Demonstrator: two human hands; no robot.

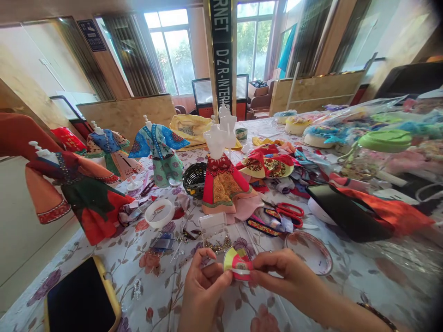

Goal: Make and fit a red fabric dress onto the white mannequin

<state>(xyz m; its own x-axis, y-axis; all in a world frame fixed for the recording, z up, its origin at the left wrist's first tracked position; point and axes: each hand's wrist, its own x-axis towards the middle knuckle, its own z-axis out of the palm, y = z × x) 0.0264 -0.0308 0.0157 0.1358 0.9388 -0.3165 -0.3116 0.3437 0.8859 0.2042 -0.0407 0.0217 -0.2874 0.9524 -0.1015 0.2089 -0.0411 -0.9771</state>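
Between my two hands is a small piece of patterned cloth (238, 264), pink-red and yellow with a pale strip along its lower part. My left hand (206, 281) pinches its left edge between thumb and fingers. The right edge is gripped by the thumb and fingertips of my right hand (282, 271). Just beyond the cloth lies a clear box of small gold beads (217, 241) with its lid raised. Farther back stands a white doll-sized mannequin (214, 142) in a red and gold skirt (224, 184).
Dressed mannequins (157, 152) stand at the left. A phone in a yellow case (81, 295) lies front left. Right of the beads are red-handled scissors (290, 210), a tape roll (309, 251) and a propped black phone (349, 213). A black basket (194, 180) and fabric pieces (268, 161) sit behind.
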